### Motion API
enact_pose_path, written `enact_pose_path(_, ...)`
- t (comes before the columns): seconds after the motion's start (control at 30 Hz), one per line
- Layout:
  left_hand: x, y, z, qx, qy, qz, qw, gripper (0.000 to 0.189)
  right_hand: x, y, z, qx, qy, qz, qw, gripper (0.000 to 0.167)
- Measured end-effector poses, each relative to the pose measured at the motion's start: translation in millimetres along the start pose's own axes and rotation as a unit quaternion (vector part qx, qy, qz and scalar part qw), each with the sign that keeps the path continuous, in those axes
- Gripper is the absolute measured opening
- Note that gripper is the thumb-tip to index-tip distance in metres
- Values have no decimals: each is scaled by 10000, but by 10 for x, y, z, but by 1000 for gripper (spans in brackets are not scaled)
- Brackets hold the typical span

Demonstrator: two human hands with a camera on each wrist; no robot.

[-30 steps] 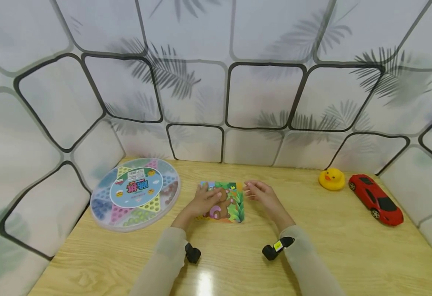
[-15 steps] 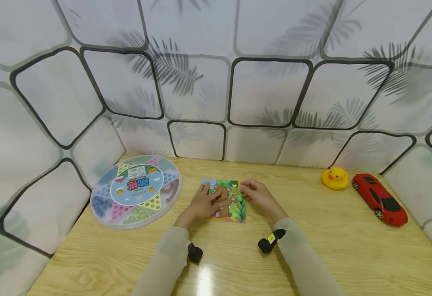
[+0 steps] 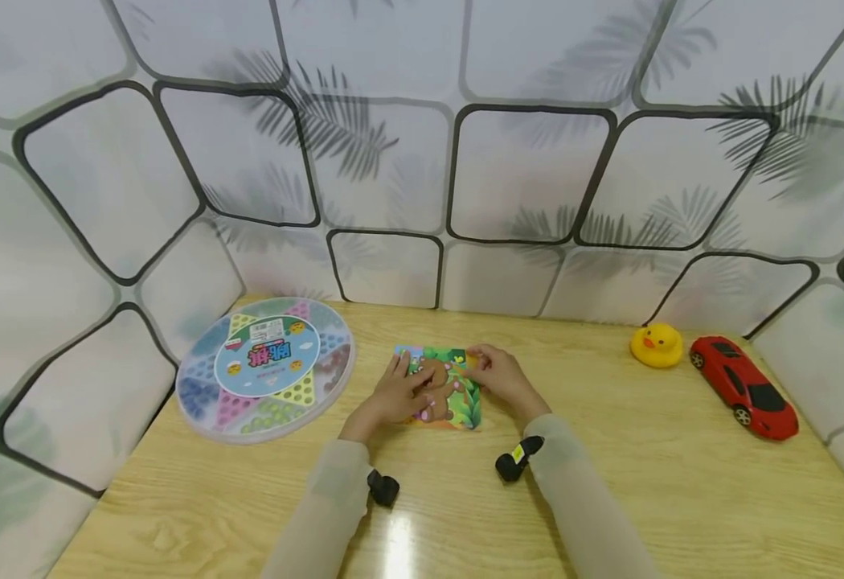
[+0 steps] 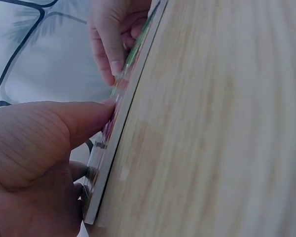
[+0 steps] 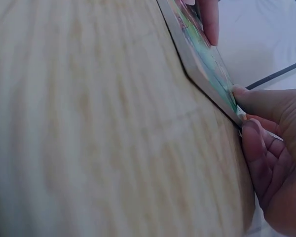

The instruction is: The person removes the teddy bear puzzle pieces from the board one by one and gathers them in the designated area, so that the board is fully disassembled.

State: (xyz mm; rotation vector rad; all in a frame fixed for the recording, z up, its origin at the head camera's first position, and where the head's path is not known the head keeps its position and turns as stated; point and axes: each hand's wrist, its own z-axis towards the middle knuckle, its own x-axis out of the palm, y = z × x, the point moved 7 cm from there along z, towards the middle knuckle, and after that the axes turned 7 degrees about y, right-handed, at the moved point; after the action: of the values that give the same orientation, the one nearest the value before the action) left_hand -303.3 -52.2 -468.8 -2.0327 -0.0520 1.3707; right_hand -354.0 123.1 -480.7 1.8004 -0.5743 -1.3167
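Observation:
A thin square picture board [image 3: 469, 408] lies flat on the wooden table, printed with a brown bear and green leaves. Its top looks glossy, as if under clear film, in the left wrist view. My left hand [image 3: 391, 397] rests on the board's left part with fingers extended and covers some of the bear. At the board's upper right side is my right hand [image 3: 501, 376], pinching the edge. In the right wrist view that hand's thumb [image 5: 259, 102] presses the top face near a corner, with curled fingers beside and below the edge.
A round Chinese checkers set [image 3: 248, 418] lies to the left on the table [image 3: 610, 482]. At the right back sit a yellow rubber duck [image 3: 657, 346] and a red toy car [image 3: 743, 388]. A patterned wall [image 3: 523, 177] stands behind the table.
My right hand has moved left from beside the board and now grips its right edge. The left hand has stayed on the board, its fingers spread slightly differently. The view has shifted a little.

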Motion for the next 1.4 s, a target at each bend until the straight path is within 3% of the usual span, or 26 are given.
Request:
enact_pose_path(0.2,-4,9,-2,-97,24,-94,9999,53,3,44,-15,79,98,-123,9998,47)
enact_pose_path(0.37,-5,11,0,2,-20,-166,9999,54,0,58,3,155,158,-308,9993,45)
enact_pose_path(0.43,10,30,9,196,-116,-299,9993,56,-3,77,3,178,196,-365,9990,44)
enact_pose_path(0.57,18,32,13,214,-122,-402,9989,56,-11,106,-12,295,299,-351,9985,43)
enact_pose_path(0.63,6,8,6,45,-37,-314,9995,54,-8,107,-16,418,351,-262,9982,44)
enact_pose_path(0.83,-3,-13,-7,-53,-7,-80,10000,53,15,107,-7,610,462,-221,9968,45)
enact_pose_path(1.13,-30,-30,-1,40,33,77,10000,54,26,200,22,537,261,-96,9982,43)
enact_pose_path(1.4,-13,-32,-2,-16,-4,10,10000,53,34,231,-12,421,-44,-421,9982,42)
